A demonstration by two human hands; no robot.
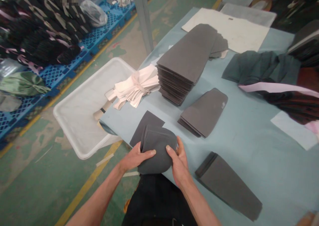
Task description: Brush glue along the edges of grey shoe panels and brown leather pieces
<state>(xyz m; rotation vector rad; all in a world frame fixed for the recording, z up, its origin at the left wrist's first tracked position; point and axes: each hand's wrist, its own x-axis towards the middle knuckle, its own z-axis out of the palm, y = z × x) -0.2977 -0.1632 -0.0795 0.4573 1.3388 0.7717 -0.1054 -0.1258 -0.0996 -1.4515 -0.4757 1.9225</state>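
Both hands hold a bundle of dark grey fabric pieces [159,153], bent over at the table's near edge. My left hand [137,157] grips its left side, thumb on top and fingers hidden beneath. On the right side my right hand [178,158] has its thumb pressed on the fabric and its fingers behind it. A flat grey piece [147,123] lies just beyond the bundle. Farther off stands a tall stack of grey pieces [186,56], with a smaller stack [205,111] to its right. Another grey stack [229,186] lies right of my right hand.
The blue-covered table [249,133] also bears tied cream strips [138,85], dark green fabric [264,68] and a white sheet [224,27]. A white bin [72,133] stands left of the table. Blue pallets [92,41] with bundles lie beyond, and a grey post [143,20] rises behind.
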